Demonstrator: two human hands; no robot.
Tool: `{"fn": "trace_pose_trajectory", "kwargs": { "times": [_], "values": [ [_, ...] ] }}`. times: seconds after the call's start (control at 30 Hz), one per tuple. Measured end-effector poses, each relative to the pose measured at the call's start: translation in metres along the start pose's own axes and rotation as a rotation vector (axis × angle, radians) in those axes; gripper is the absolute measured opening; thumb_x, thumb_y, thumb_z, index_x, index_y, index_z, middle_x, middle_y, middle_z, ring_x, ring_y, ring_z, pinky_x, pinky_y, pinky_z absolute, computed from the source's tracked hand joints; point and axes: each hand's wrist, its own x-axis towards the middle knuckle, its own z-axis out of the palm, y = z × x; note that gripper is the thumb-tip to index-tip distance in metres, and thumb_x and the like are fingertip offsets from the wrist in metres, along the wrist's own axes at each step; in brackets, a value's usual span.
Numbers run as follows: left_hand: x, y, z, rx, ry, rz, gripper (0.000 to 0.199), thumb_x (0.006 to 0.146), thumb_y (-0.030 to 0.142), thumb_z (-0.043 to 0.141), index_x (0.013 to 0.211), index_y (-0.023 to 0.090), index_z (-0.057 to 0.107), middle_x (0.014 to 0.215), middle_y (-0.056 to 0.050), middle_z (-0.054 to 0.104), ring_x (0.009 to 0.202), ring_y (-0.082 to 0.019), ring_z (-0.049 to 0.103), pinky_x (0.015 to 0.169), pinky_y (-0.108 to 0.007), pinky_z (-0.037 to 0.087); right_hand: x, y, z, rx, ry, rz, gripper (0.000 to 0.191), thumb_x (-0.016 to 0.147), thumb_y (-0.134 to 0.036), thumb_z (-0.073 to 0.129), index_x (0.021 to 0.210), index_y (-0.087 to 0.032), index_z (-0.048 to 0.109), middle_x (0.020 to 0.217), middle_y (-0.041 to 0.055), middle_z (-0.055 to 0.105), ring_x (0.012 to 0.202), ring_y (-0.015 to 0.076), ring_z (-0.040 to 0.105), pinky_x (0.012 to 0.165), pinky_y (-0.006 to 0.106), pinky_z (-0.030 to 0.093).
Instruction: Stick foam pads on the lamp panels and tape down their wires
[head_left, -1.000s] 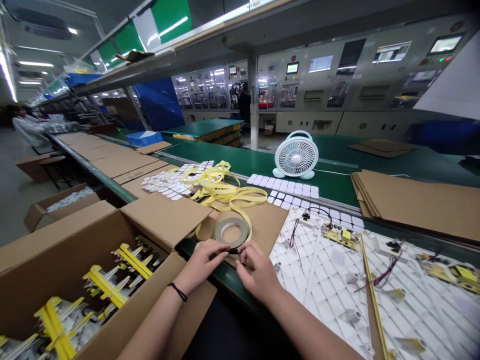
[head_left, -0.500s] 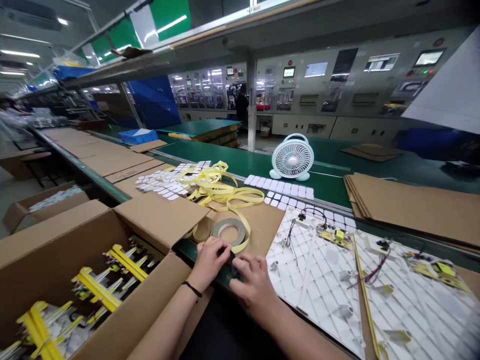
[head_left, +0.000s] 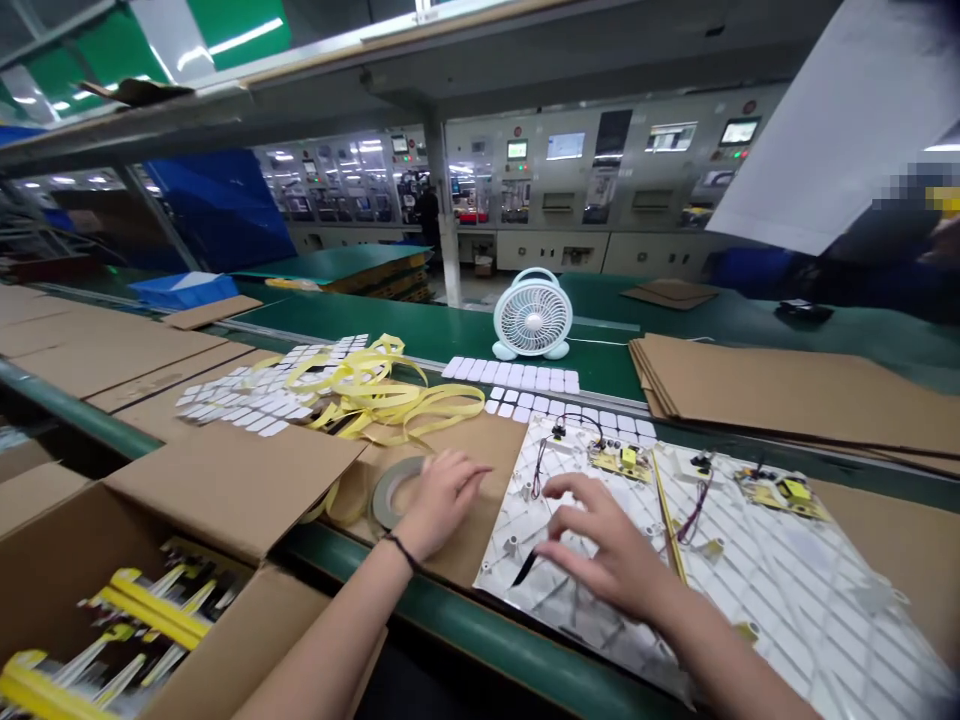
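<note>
My left hand [head_left: 444,500] is over the right side of a grey tape roll [head_left: 386,497], its fingers stretched out to the right with nothing seen in them. Over the near left part of a white ribbed panel [head_left: 600,590] is my right hand [head_left: 604,545], fingers spread and curved. A short black strip [head_left: 524,570] is at the tip of its thumb; whether it sticks to the thumb or lies on the panel I cannot tell. Wires and a circuit board [head_left: 622,459] sit along the panel's far edge. Loops of yellow tape [head_left: 382,390] lie behind the roll.
An open cardboard box [head_left: 240,490] with yellow-edged parts stands at the left. Beyond the panel are white pads [head_left: 517,375] and a small fan [head_left: 532,318]. Stacked cardboard sheets [head_left: 780,390] lie at the right. A second panel with a board [head_left: 784,492] adjoins the first.
My hands have moved apart. The right went to the panel with the black strip near its thumb, and the left opened by the roll. The view has turned right.
</note>
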Motion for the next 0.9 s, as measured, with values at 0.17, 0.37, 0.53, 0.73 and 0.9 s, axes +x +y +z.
{"fn": "trace_pose_trajectory", "kwargs": {
  "times": [0.17,0.37,0.53,0.73,0.9],
  "values": [
    [0.077,0.01,0.037,0.21,-0.139,0.445,0.028,0.086,0.017,0.055,0.104,0.035,0.067,0.129,-0.005,0.052,0.118,-0.026,0.041,0.091,-0.044,0.029,0.001,0.053,-0.05,-0.094,0.111,0.148,0.033,0.094,-0.034,0.041,0.069,-0.021,0.057,0.099,0.0049,0.058,0.094,0.0212,0.053,0.084,0.037,0.037],
    [0.117,0.023,0.056,0.132,-0.114,0.383,0.008,0.081,0.03,0.064,0.081,0.029,0.072,0.121,-0.003,0.058,0.115,-0.025,0.043,0.087,-0.043,0.027,-0.012,0.092,-0.064,-0.186,0.256,0.405,0.03,0.092,-0.043,0.04,0.105,-0.026,0.061,0.1,0.0053,0.063,0.097,0.0239,0.057,0.085,0.04,0.039],
    [0.116,0.045,0.064,-0.126,-0.13,0.287,0.021,0.091,0.036,0.049,0.091,0.028,0.068,0.093,0.001,0.069,0.095,-0.018,0.052,0.086,-0.041,0.026,-0.014,0.095,-0.051,0.08,0.403,0.583,0.064,0.088,-0.044,0.049,0.143,-0.025,0.022,0.1,0.0058,0.067,0.093,0.0221,0.061,0.089,0.042,0.044],
    [0.107,0.053,0.07,-0.258,-0.157,0.305,0.017,0.09,0.036,0.051,0.091,0.029,0.067,0.089,0.003,0.068,0.099,-0.018,0.048,0.091,-0.04,0.022,-0.008,0.085,-0.031,0.207,0.317,0.551,0.076,0.077,-0.033,0.064,0.142,-0.029,0.023,0.103,0.005,0.066,0.082,0.019,0.065,0.084,0.04,0.051],
    [0.107,0.053,0.07,-0.343,-0.139,0.266,0.015,0.089,0.034,0.053,0.088,0.026,0.065,0.09,0.004,0.069,0.101,-0.018,0.048,0.094,-0.04,0.022,-0.006,0.079,-0.025,0.079,0.341,0.525,0.067,0.079,-0.026,0.06,0.139,-0.03,0.029,0.101,0.0044,0.066,0.092,0.0209,0.064,0.087,0.041,0.049]
  ]
}}
